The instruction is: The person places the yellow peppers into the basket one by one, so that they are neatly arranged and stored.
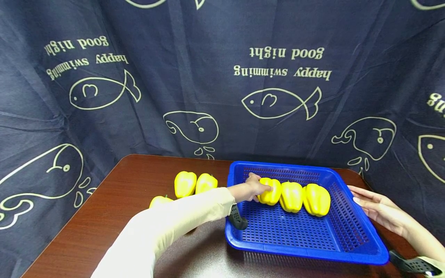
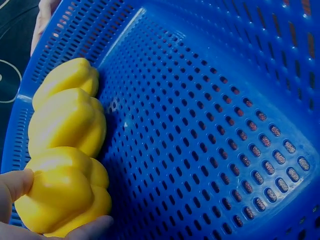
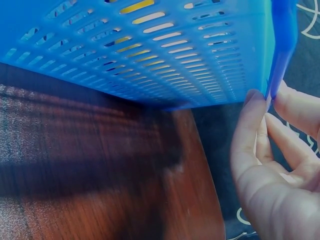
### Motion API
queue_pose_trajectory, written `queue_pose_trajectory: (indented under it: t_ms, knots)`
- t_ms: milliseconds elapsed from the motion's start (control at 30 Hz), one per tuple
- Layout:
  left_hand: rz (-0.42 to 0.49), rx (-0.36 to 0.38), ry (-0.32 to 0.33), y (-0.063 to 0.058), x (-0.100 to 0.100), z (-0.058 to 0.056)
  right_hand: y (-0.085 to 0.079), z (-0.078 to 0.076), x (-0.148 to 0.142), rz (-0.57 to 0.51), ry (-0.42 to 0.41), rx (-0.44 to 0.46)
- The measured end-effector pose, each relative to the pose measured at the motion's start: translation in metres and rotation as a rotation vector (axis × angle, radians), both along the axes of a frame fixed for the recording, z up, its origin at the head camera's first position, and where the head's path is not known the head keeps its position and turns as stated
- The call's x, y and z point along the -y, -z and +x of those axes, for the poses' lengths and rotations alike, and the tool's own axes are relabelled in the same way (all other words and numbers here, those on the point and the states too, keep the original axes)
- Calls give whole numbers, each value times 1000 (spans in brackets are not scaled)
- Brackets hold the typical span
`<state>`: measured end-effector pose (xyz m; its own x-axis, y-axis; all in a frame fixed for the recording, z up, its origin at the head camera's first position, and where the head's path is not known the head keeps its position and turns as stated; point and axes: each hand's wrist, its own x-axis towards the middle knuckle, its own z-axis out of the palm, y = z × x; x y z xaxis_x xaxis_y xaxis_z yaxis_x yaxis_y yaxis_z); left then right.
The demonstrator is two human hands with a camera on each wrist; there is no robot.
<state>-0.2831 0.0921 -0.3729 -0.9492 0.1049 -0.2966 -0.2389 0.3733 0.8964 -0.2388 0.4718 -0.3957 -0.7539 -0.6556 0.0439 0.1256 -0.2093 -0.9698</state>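
the left hand (image 1: 255, 188) curls round a glossy, lobed yellow pepper (image 1: 270, 192), leftmost of three in the perforated blue plastic basket (image 1: 306, 247). the right hand (image 1: 373, 204) rests flat-fingered on its right rim. a cream sleeve (image 1: 167, 227) half hides one pepper (image 1: 159, 201) on the wooden table (image 1: 104, 216).

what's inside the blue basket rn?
Three yellow peppers in a row: one gripped by the left hand, then a second and a third. Basket floor under them is hidden.

Head high overview; wrists close on basket (image 1: 347, 247).
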Motion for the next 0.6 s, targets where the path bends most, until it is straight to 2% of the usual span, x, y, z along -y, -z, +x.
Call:
queue_pose_trajectory:
  t_ms: [67,167,200,300,400,433,467,600]
  knots:
    - [0,3,-2,5,-1,-3,0,0,0,-3,-4,1]
    - [4,-5,9,22,-2,-15,0,0,0,-12,-18,3]
    - [13,-24,14,37,-3,-23,0,0,1,-15,-24,2]
    - [11,-25,24,47,-3,-30,0,0,1,-31,-39,8]
    - [2,-15,8,38,-2,-21,0,0,2,-40,-45,16]
    - [-11,4,2,25,-1,-13,0,0,2,-41,-43,21]
    - [-23,-2,-5,20,-1,-9,0,0,2,-40,-40,23]
    - [-36,-12,-10,7,1,3,0,1,1,-27,-32,24]
